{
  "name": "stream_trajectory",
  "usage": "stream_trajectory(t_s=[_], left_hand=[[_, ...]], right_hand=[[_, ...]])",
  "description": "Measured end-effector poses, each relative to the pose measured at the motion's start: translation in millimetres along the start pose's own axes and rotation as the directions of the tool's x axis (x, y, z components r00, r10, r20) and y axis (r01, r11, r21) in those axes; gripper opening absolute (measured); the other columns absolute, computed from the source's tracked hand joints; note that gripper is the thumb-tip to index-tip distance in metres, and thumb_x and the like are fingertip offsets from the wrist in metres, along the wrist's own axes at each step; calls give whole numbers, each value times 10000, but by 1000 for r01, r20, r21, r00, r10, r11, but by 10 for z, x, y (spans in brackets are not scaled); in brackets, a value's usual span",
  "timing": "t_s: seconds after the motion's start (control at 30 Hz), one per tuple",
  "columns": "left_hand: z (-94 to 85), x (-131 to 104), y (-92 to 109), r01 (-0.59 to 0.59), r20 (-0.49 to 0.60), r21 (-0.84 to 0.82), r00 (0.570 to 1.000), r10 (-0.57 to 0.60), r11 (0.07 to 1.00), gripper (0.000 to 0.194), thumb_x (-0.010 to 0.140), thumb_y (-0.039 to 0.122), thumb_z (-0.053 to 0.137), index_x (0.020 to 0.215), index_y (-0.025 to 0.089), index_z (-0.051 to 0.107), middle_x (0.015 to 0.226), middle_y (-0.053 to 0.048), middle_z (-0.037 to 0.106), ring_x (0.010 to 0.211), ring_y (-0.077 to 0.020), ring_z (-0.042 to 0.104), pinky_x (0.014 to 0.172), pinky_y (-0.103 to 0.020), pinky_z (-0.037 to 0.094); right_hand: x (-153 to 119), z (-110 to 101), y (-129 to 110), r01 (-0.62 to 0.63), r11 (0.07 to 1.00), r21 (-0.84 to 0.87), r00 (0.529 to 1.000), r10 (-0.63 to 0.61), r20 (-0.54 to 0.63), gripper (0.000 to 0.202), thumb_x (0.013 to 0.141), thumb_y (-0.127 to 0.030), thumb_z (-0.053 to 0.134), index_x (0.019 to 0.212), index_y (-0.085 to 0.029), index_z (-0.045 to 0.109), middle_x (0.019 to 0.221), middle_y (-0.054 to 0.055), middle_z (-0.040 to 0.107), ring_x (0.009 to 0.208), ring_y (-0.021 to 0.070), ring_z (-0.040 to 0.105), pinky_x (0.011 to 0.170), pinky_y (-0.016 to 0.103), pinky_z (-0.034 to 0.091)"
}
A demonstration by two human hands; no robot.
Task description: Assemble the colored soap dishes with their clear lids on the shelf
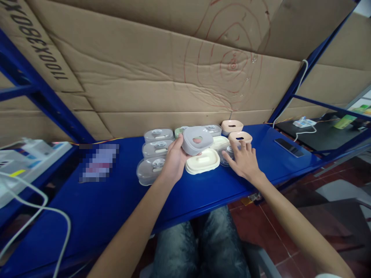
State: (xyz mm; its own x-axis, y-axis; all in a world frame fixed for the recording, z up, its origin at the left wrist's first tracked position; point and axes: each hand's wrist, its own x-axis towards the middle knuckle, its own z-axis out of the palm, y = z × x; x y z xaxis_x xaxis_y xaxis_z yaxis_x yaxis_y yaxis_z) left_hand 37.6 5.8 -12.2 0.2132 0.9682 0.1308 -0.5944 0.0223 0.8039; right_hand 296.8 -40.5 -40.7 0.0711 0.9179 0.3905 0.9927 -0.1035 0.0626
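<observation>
two bare hands work above a blue worktop (116, 216), with the front cream piece (203, 162) lying between them. the left hand (176, 157) comes in from the left of that cream piece, forearm angled up and inward, its grip closed on a grey container (189, 144): thumb along the near left rim, fingers underneath. the right hand (245, 159) is to the right of the cream piece, palm down, fingers spread and loosely bent; its grip is released, reaching over a clear lid (225, 157), though whether the fingertips touch that lid cannot be told. the grey container is held just above and behind the cream piece, tilted toward the viewer; it is smooth and matt, a rounded oblong with a raised rim and an oval opening in its recessed face, something pinkish showing through. left of the cream piece sits a row of three translucent lids (148, 150), each bearing a round disc. right of and behind it stand two peach containers (240, 135) with dark openings, and farther right lies a dark phone (289, 147).
</observation>
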Motion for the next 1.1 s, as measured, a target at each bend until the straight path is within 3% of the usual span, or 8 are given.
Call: stream_trajectory(t_s=[0.13, 0.3, 0.47, 0.6, 0.73, 0.83, 0.97, 1.1], left_hand=[[8, 3, 0, -3, -5, 2, 1000, 3, 1000, 441, 1070, 525, 637, 1305, 159, 712, 1291, -206, 778, 1372, -400, 664, 1006, -548, 641], [-1, 6, 0, 24, -18, 3, 1000, -24, 1000, 441, 1085, 529, 607, 1298, 156, 709, 1323, -200, 771, 1370, -384, 666, 1005, -539, 644], [-12, -12, 8, 64, 22, -8, 998, -64, 998, 493, 1083, 567, 586, 1332, 156, 696, 1295, -207, 780, 1332, -392, 691, 1004, -559, 639], [18, -32, 46, 83, 54, -6, 995, -82, 997, 467, 1101, 533, 550, 1362, 174, 695, 1316, -186, 772, 1324, -387, 691, 1008, -565, 637], [74, -55, 77, 134, 37, -20, 990, -133, 991, 408, 1132, 439, 486, 1340, 168, 711, 1313, -165, 771, 1309, -357, 694, 1022, -532, 639], [90, -67, 63, 168, 49, -12, 985, -167, 986, 388, 1136, 426, 478, 1307, 183, 726, 1319, -145, 770, 1293, -334, 696, 1028, -504, 637], [57, -67, 40, 129, 151, 82, 979, -140, 988, 464, 1084, 570, 564, 1220, 174, 763, 1267, -169, 772, 1115, -319, 747, 932, -471, 650], [35, -71, 73, 48, 174, 191, 981, -82, 980, 558, 1019, 657, 631, 1119, 130, 783, 1117, -180, 769, 819, -249, 742, 754, -407, 637]], right_hand=[[1, -18, -3, -12, 1000, 21, 1000, 11, 23, 837, 1070, -757, 268, 1687, -213, 422, 1560, 270, 506, 1336, 496, 531, 1048, 675, 497], [40, -132, 38, -25, 996, 87, 1000, 25, 2, 859, 1073, -740, 287, 1668, -137, 433, 1581, 298, 503, 1408, 517, 496, 1104, 689, 465], [149, -452, -17, 257, 924, 284, 963, -222, -150, 922, 1022, -773, 472, 1717, -183, 337, 1736, 216, 370, 1595, 432, 343, 1283, 645, 342], [268, -679, -185, 433, 812, 391, 900, -416, -133, 1009, 954, -794, 623, 1752, -268, 300, 1795, 132, 311, 1647, 399, 297, 1339, 626, 291], [370, -722, -329, 550, 695, 463, 818, -559, -133, 994, 945, -771, 691, 1744, -302, 332, 1759, 106, 399, 1611, 380, 380, 1325, 600, 340], [393, -730, -355, 578, 651, 493, 796, -584, -162, 943, 926, -737, 750, 1696, -297, 429, 1644, 123, 533, 1527, 366, 486, 1280, 556, 417], [357, -876, -101, 544, 675, 498, 826, -534, -178, 889, 898, -757, 764, 1623, -294, 540, 1580, 125, 575, 1467, 382, 533, 1249, 556, 445], [301, -984, 669, 421, 785, 454, 905, -396, -156, 843, 905, -790, 728, 1552, -259, 630, 1453, 148, 648, 1300, 375, 645, 1163, 536, 507]])
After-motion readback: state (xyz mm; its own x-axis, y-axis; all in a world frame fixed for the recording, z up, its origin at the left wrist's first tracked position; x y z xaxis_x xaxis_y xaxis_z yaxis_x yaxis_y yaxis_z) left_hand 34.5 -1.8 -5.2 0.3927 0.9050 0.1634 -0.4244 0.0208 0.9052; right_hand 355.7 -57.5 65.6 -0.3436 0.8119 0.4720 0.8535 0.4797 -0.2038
